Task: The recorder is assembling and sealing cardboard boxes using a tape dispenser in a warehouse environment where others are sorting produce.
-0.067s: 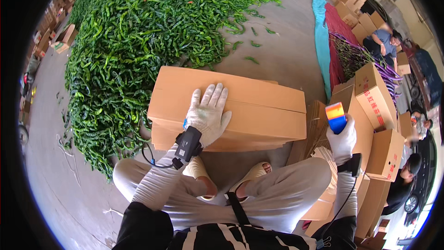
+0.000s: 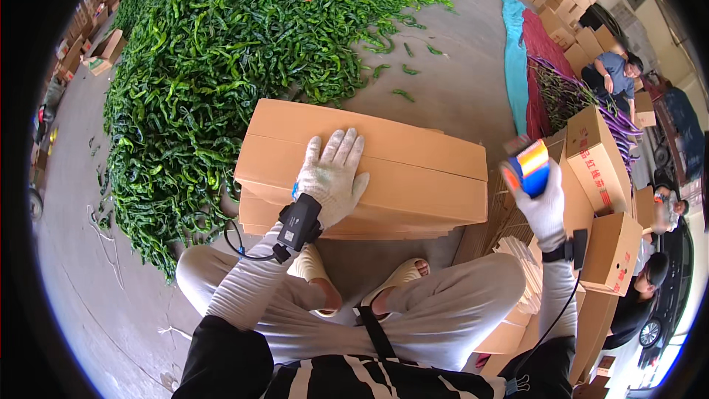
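Some gap, carton (image 2: 421, 166) edge to right hand (image 2: 545, 208).

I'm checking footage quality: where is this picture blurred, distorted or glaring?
Head view: the blue tool in the right hand is smeared, the left hand sharp; head view, lower right: glare whitens the ground by the car, which looks tipped near the fisheye rim.

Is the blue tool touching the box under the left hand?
Apart: head view shows a gap between the blue tool and the right end of the box.
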A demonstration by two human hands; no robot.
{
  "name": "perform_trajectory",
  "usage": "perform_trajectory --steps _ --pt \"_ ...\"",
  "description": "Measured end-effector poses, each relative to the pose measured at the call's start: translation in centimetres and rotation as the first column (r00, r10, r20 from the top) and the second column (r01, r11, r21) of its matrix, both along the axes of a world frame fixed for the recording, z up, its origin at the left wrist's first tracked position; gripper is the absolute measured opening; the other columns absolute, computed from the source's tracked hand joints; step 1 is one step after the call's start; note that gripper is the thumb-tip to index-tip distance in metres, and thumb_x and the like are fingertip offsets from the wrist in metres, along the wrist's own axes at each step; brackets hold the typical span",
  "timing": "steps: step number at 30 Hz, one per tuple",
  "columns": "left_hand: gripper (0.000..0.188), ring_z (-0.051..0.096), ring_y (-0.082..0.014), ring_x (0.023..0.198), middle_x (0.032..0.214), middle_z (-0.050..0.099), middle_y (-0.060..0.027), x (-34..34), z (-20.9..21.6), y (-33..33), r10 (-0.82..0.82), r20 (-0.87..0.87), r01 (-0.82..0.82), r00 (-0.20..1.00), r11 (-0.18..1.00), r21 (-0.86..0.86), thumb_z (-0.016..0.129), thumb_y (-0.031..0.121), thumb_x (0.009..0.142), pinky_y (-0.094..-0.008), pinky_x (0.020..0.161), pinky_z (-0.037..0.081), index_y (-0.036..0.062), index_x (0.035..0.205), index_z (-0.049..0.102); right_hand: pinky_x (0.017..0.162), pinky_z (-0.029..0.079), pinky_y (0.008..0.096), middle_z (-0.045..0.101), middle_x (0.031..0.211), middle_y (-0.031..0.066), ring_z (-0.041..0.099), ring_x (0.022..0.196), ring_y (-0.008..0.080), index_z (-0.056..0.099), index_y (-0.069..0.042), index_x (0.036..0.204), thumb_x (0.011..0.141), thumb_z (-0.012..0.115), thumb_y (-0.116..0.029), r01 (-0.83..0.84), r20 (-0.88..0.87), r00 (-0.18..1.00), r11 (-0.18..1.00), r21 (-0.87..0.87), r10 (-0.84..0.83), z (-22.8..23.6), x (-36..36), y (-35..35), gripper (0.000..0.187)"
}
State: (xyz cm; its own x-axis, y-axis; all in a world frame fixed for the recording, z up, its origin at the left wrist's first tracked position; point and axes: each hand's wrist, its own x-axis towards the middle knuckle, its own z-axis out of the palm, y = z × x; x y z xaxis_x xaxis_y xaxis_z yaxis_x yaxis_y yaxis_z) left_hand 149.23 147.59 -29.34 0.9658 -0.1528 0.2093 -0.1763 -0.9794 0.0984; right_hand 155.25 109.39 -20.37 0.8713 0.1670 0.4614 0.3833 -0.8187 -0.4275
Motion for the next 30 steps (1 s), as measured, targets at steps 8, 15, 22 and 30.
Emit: perform_trajectory --steps 8,15,22,30 --pt "0.065 0.031 -0.0307 0.146 0.157 0.035 -0.0161 0.4 0.1 0.1 0.015 -0.013 -0.015 1.0 1.0 -0.012 0.046 0.038 0.098 -0.052 0.12 0.019 0.0013 0.15 0.035 0.087 0.053 0.0407 0.066 0.109 0.0219 0.068 0.098 0.032 0.049 -0.003 0.128 0.075 0.085 -0.033 -0.637 -0.493 0.672 0.77 -0.007 0.552 1.3 7.2 15.0 0.071" --pt "0.066 0.03 -0.03 0.147 0.156 0.038 -0.0162 0.6 -0.2 -0.8 0.055 -0.016 -0.057 0.998 0.981 -0.187 0.044 0.042 0.1 -0.0488 0.121 0.019 0.0003 0.149 0.036 0.086 0.055 0.0401 0.068 0.108 0.0195 0.069 0.097 0.03 0.05 -0.005 0.127 0.074 0.085 -0.032 -0.669 -0.482 0.594 0.728 0.147 0.644 1.3 7.1 15.1 0.07" --pt "0.049 0.061 -0.0208 0.114 0.122 0.067 -0.0085 3.2 2.8 -7.3 -0.073 0.019 -0.055 0.997 -0.876 -0.479 0.044 0.039 0.105 -0.0374 0.103 0.043 -0.0004 0.132 0.057 0.088 0.053 0.0436 0.065 0.111 0.024 0.067 0.103 0.0383 0.048 -0.003 0.131 0.071 0.084 -0.026 -0.657 -0.488 0.626 0.748 0.091 0.609 1.7 6.3 15.3 0.073" --pt "0.029 0.067 -0.0205 0.086 0.097 0.069 -0.0081 6.8 2.7 -4.5 0.099 -0.299 -0.06 0.949 -0.876 -0.479 0.052 0.028 0.103 -0.0381 0.075 0.057 0.0033 0.107 0.067 0.083 0.055 0.0416 0.068 0.107 0.0217 0.07 0.098 0.0366 0.052 -0.006 0.125 0.077 0.084 -0.033 -0.665 -0.499 0.64 0.747 0.022 0.585 4.1 5.4 18.0 0.063"
